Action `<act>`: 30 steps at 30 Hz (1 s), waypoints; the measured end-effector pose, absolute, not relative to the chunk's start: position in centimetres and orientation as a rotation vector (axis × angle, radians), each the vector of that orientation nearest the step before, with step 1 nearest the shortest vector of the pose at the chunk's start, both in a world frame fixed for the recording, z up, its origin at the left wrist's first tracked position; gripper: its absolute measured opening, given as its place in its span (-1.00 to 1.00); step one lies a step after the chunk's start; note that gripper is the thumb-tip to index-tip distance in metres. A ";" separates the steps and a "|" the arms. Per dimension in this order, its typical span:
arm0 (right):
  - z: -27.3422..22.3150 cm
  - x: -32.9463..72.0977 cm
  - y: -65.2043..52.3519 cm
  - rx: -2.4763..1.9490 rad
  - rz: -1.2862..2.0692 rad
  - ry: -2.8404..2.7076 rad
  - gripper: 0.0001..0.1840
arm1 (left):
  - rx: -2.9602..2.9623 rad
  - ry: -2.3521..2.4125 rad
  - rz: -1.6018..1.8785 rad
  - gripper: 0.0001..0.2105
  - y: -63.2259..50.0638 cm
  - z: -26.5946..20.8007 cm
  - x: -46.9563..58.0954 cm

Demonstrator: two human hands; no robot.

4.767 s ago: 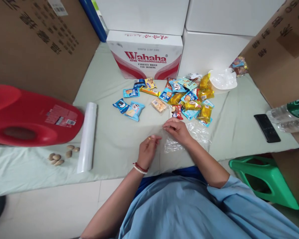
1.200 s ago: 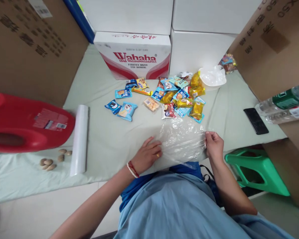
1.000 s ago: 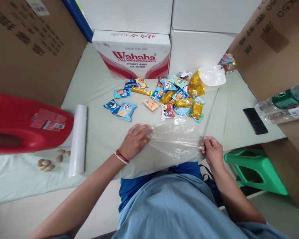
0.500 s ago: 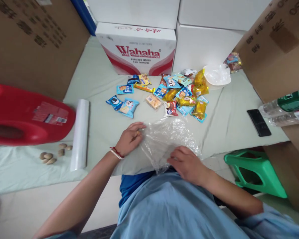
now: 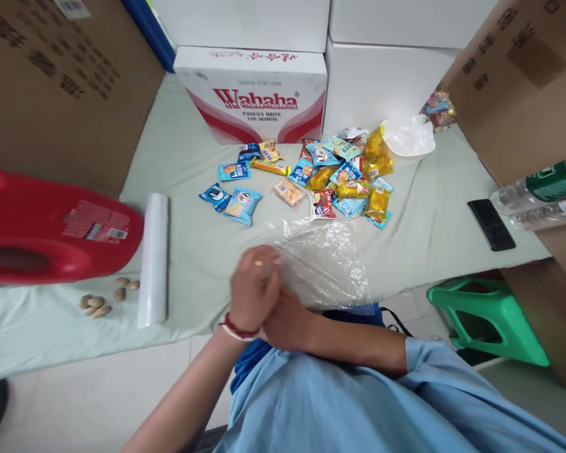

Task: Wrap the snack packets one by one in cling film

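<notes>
A clear plastic bag [image 5: 327,267] lies crumpled and flattened at the table's near edge. My left hand [image 5: 255,284] is closed at the bag's left end, its fingers curled and slightly blurred. Pressed against it from below is my right hand [image 5: 287,319], curled in at the same end of the bag, with its fingertips mostly hidden by the left hand. Beyond the bag lie wrapped snacks: a clear-wrapped pale biscuit [image 5: 289,191], a red packet [image 5: 321,204], a blue packet [image 5: 242,206] and several yellow packets [image 5: 376,204].
A plastic-film roll [image 5: 153,261], several brown nuts [image 5: 94,305] and a red jug [image 5: 56,226] are on the left. A white bowl [image 5: 409,137], black phone [image 5: 492,224] and plastic bottles [image 5: 547,182] are right. Boxes [image 5: 255,100] stand behind; a green stool [image 5: 490,321] is below.
My right hand has moved left across the bag to meet my left hand, which has come down and closed. The bag's left end is now gathered at the hands.
</notes>
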State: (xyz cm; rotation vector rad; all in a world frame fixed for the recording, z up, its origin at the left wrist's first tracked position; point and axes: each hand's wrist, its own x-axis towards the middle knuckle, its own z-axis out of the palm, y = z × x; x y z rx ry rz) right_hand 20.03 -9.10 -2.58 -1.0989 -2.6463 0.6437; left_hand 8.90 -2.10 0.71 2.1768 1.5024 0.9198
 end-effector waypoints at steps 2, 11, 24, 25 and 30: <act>-2.1 20.0 -9.0 -1.053 0.752 -2.677 -0.63 | 2.186 1.417 0.782 -0.69 -2.1 -0.3 10.8; -2.0 32.6 -6.5 -1.528 0.436 -2.271 -0.48 | 2.433 1.595 0.344 -0.46 2.2 -5.0 10.5; 1.4 36.9 6.4 -1.719 0.382 -2.033 -0.62 | 2.384 1.643 0.445 -0.44 3.4 -5.3 9.1; 1.7 35.0 9.2 -1.693 0.337 -2.096 -0.63 | 2.388 1.641 0.438 -0.44 3.4 -5.3 9.1; 0.1 26.7 20.2 -1.725 0.221 -2.284 -0.50 | 2.410 1.635 0.425 -0.45 3.6 -5.0 9.0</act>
